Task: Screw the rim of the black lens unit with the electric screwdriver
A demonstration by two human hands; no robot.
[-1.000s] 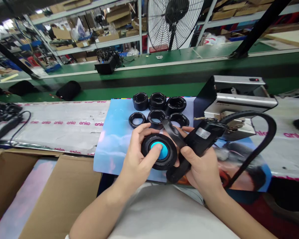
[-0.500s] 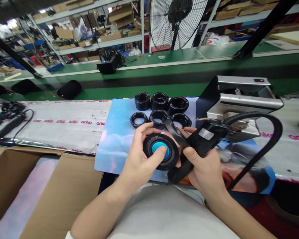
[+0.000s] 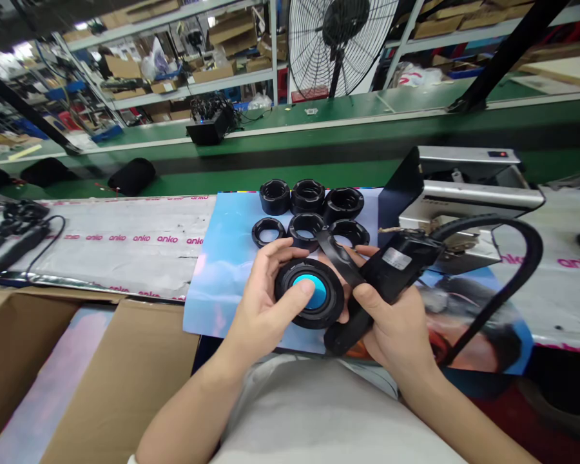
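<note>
Pressing my left hand, thumb down, on the round black lens ring with blue glass, I clamped the black corded handheld tool in my right hand, just right of that grip; seating the tool squarely seemed next.

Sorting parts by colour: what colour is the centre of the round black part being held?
Bright blue centre, head view.

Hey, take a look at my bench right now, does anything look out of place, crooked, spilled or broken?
Nothing stands out. Six black plastic rings sit in two tidy rows on the blue printed sheet. The left hand holds the round black part with a blue centre; the right hand grips a black corded tool.
</note>
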